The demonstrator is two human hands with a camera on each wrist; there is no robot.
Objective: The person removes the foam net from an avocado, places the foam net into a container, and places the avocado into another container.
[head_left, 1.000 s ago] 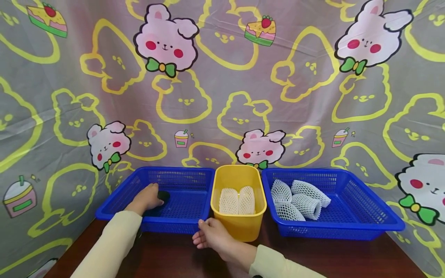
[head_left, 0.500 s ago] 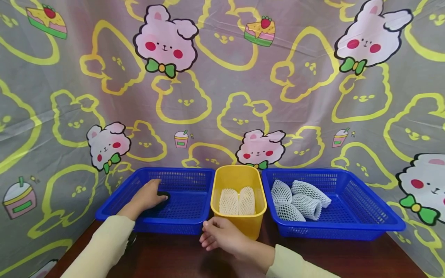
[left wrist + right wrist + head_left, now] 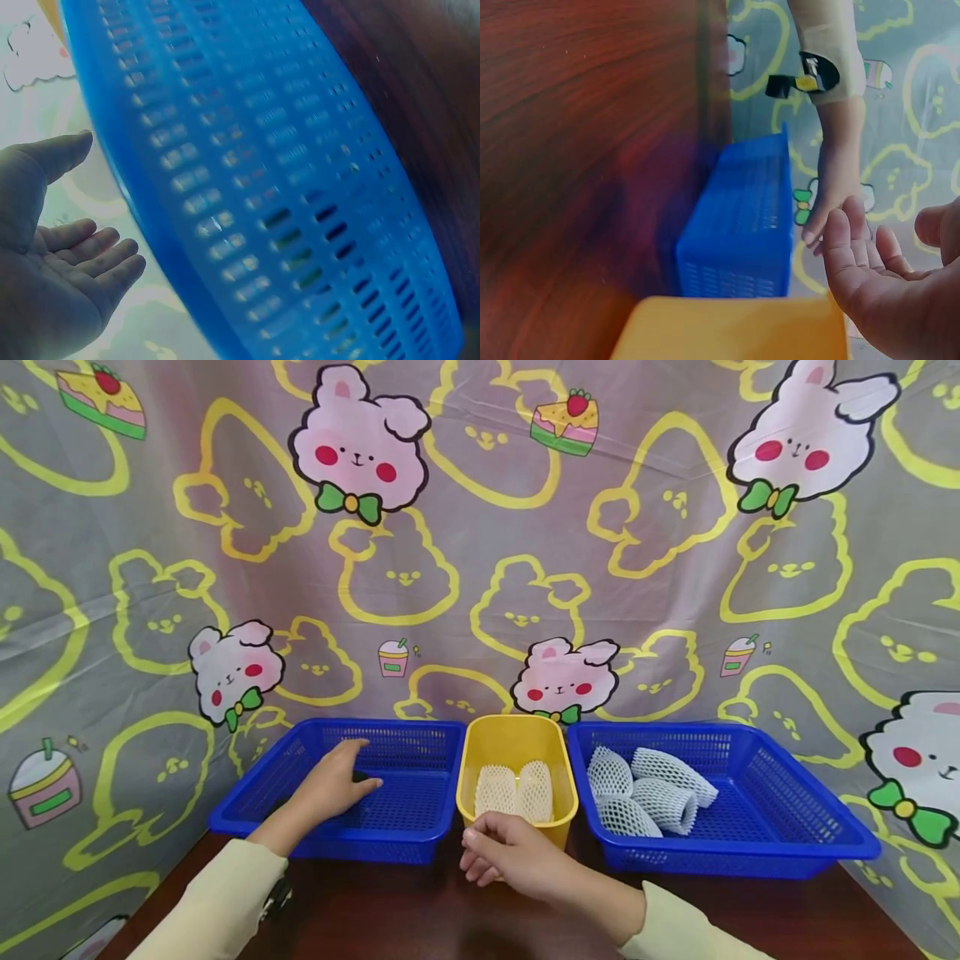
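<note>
My left hand [image 3: 330, 785] reaches over the left blue basket [image 3: 367, 837], thumb and fingers spread apart with nothing between them. Behind it a dark green rounded thing [image 3: 361, 775] lies in the basket, mostly hidden by the hand. From the left wrist, the left hand [image 3: 64, 277] shows an open palm above the basket's rim, and green shows through the slots. My right hand [image 3: 521, 857] hovers at the front of the yellow bin [image 3: 517, 733], its fingers loosely bent and holding nothing. Two cream foam net sleeves [image 3: 496, 792] stand inside that bin.
To the right, a second blue basket [image 3: 738, 852] holds several white foam net sleeves [image 3: 664, 803] on its left side. All three containers stand side by side on a dark wooden table [image 3: 375, 910]. A printed curtain [image 3: 480, 527] hangs close behind them.
My left hand has spread its fingers and shifted slightly right over the dark green thing, which it covers more. The right hand has moved rightward, from the left basket's corner to before the yellow bin.
</note>
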